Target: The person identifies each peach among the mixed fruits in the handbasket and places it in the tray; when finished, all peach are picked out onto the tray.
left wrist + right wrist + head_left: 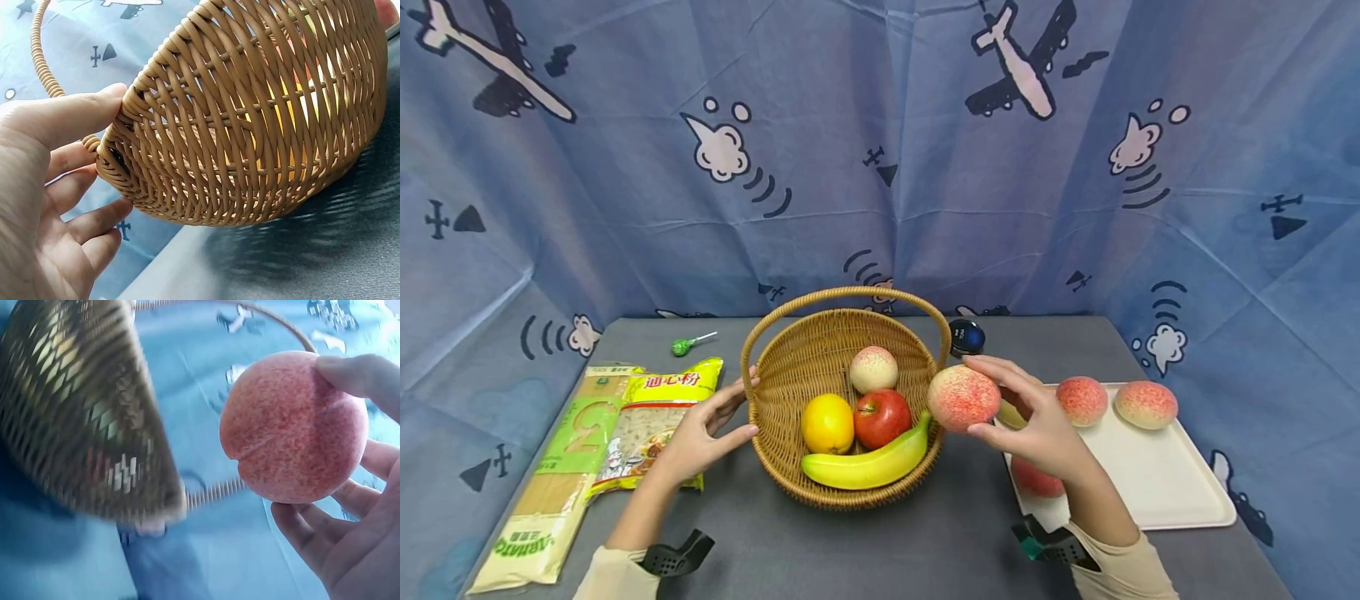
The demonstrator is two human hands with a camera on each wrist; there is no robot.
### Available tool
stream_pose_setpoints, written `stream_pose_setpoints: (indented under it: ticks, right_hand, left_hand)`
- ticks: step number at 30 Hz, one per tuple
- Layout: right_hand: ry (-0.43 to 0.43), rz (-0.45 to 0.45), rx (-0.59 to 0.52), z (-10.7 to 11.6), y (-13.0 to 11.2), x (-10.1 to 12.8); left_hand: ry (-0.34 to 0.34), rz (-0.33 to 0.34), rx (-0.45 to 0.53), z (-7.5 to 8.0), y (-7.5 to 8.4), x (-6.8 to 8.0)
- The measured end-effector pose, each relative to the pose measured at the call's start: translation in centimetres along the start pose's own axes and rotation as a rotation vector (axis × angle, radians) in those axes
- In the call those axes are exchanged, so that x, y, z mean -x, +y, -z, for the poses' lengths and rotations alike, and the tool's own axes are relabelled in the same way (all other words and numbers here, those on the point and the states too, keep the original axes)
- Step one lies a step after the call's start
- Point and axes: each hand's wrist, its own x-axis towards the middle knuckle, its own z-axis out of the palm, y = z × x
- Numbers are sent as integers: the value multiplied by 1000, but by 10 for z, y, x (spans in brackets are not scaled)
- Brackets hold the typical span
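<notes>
At the right rim of the woven wicker basket [820, 350], a round, speckled pink peach [962, 397] with a shallow crease is held in the grip of the right hand [1037, 425], thumb and fingers curled round it, just outside the basket wall and above the grey table [865, 542]. The left hand [700, 433] is laid against the basket's left wall with relaxed, nearly straight fingers; its grip is released, and the thumb is pressed on the braided rim, as the left wrist view shows. Inside the basket are seen a paler peach [873, 369], a glossy red apple [882, 417], a dimpled orange [827, 423] and a curved yellow banana [868, 465]. On the flat white tray [1157, 487] to the right, two more peaches [1082, 400] are rested at its far edge, and another is partly hidden under the right hand. Crinkly pasta packets [647, 421] are laid flat at the left, with a green lollipop [683, 345] beyond them.
</notes>
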Motion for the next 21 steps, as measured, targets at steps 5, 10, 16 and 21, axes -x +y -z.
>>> stream_pose_setpoints:
  ticks: [5, 10, 16, 21]
  right_hand:
    - [110, -77, 95, 22, 16, 28]
    - [212, -195, 176, 40, 28, 57]
    - [300, -285, 237, 59, 48, 89]
    - [414, -388, 304, 70, 63, 117]
  left_hand:
    - [2, -1, -6, 1, 1, 1]
    - [5, -8, -2, 1, 1, 1]
    - [6, -13, 1, 1, 0, 1]
    - [0, 2, -4, 0, -2, 1]
